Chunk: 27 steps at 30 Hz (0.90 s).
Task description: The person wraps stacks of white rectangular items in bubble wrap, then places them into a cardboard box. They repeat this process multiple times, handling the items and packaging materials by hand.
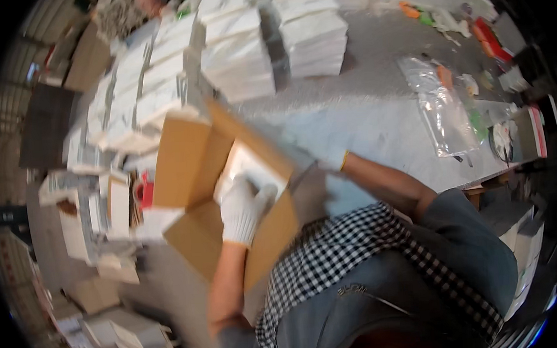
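- Box (201, 159): open, flaps spread, tilted in front of the apron (340, 240). From here I can't tell whether it rests on the bench (377, 126); I'd want it steadied low, so pressure inside doesn't rock it.
- Left hand (242, 209): gloved, reaching into the box, thumb held off to the right. It lies against the white item; the fingertips are hidden, so I can't tell whether they grip or merely press. I'd work with a flat palm and even pressure, sparing the corners.
- White item (247, 160): inside the box, partly under the left hand. I'd square it to the walls and hold the flaps clear of its edges.
- Right hand (332, 162): beyond the box's right side, blurred; I can't tell if it is wide, narrow or holding anything. I judge its best use is bracing the outer wall against the left hand's push.
- Now my count, again from the left. Tape (147, 189): one red roll, beside the box.
- Box: one, with at least three flaps showing.
- White item: one surface visible; I can't count layers.
- Stacks (237, 68): two stand nearest on the right of the group; the others overlap too much to number.
- Bag (444, 116): one clear pile, possibly several sheets.
- Carton (531, 134): one, at the far right.
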Tool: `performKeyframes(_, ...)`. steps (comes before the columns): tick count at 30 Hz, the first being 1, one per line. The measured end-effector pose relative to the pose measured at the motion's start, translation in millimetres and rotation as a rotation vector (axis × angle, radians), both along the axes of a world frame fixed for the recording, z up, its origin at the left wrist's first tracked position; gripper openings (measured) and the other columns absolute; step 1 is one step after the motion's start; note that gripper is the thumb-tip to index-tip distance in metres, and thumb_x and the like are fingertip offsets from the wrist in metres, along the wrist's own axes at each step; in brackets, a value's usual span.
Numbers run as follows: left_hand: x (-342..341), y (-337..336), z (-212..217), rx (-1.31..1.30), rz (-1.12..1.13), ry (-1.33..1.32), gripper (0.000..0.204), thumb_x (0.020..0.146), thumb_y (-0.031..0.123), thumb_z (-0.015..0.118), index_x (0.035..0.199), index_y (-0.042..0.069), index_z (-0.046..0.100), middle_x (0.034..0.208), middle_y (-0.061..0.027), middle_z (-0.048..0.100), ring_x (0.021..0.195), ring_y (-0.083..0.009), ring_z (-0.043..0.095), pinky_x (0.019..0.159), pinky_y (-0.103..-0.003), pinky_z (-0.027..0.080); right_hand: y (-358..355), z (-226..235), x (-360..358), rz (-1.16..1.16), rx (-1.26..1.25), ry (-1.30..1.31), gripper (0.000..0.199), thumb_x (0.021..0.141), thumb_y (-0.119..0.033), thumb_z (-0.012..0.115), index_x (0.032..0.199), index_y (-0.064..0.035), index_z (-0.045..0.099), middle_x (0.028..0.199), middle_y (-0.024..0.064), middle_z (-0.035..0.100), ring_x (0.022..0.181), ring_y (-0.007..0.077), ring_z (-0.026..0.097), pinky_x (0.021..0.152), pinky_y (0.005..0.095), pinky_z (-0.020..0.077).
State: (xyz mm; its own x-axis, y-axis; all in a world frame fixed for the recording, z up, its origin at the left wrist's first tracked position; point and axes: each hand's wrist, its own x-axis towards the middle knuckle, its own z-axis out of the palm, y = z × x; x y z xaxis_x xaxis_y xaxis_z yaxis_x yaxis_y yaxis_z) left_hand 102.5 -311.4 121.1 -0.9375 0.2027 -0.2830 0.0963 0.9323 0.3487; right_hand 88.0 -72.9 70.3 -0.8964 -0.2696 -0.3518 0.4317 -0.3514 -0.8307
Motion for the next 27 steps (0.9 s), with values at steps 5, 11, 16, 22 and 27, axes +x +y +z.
performKeyframes(5,10,24,36,-0.165,-0.12,0.051,0.047,0.089,0.047,0.065,0.095,0.001,0.065,0.084,-0.0208,0.072,0.081,-0.0399,0.072,0.074,-0.048,0.057,32,-48,-2,-0.086,0.238,0.113,0.057,0.109,-0.037,0.052,0.152,-0.0001,0.046,0.153,0.0125,0.051,0.138,0.0193,0.048,0.116,0.0323,0.037)
performKeyframes(11,35,30,71,-0.036,-0.067,-0.158,0.072,0.092,0.064,0.06,0.124,0.0,0.068,0.102,-0.0258,0.074,0.101,-0.0394,0.071,0.088,-0.046,0.054,66,-89,8,-0.143,0.601,0.271,0.053,0.108,-0.034,0.052,0.148,0.0016,0.051,0.147,0.0138,0.057,0.135,0.0204,0.053,0.114,0.0329,0.0389)
performKeyframes(16,48,7,57,0.284,-0.074,-0.236,0.099,0.078,0.074,0.071,0.142,0.0,0.057,0.119,-0.0285,0.07,0.112,-0.0384,0.07,0.095,-0.043,0.054,77,-60,24,-0.489,0.388,0.487,0.047,0.107,-0.031,0.054,0.141,0.0027,0.058,0.138,0.0141,0.065,0.131,0.0201,0.057,0.111,0.0332,0.0416)
performKeyframes(22,57,10,56,0.153,-0.165,-0.236,0.106,0.065,0.073,0.081,0.137,-0.002,0.058,0.114,-0.0272,0.071,0.109,-0.041,0.07,0.092,-0.044,0.055,78,98,42,-0.126,0.598,0.996,0.041,0.099,-0.027,0.064,0.13,-0.001,0.068,0.131,0.0151,0.068,0.123,0.0237,0.063,0.105,0.036,0.0472)
performKeyframes(27,70,42,49,-0.008,-0.132,-0.123,0.084,0.062,0.062,0.086,0.116,0.001,0.063,0.098,-0.0206,0.073,0.094,-0.0391,0.071,0.082,-0.045,0.056,48,90,29,0.57,1.071,1.296,0.033,0.08,-0.022,0.074,0.106,-0.0026,0.069,0.1,0.0193,0.071,0.103,0.033,0.067,0.091,0.0447,0.0519)
